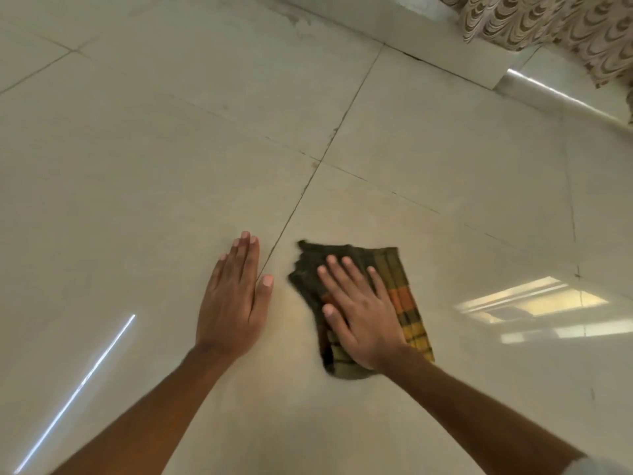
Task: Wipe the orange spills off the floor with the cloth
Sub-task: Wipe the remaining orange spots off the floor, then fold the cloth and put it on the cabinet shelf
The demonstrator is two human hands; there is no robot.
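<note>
A checked cloth [407, 299] in dark green, orange and yellow lies flat on the pale tiled floor [171, 166]. My right hand [356, 313] presses flat on top of it with fingers spread. My left hand [233, 303] rests flat on the bare floor just left of the cloth, fingers together, holding nothing. A faint orange-yellow smear [294, 317] shows on the tile between my two hands. The cloth's left part looks blurred.
Dark grout lines [308, 186] cross the tiles ahead of my hands. A white skirting step [445, 53] runs along the far right. A patterned brown and cream curtain [548, 25] hangs at the top right. Window glare [531, 303] reflects on the floor at right.
</note>
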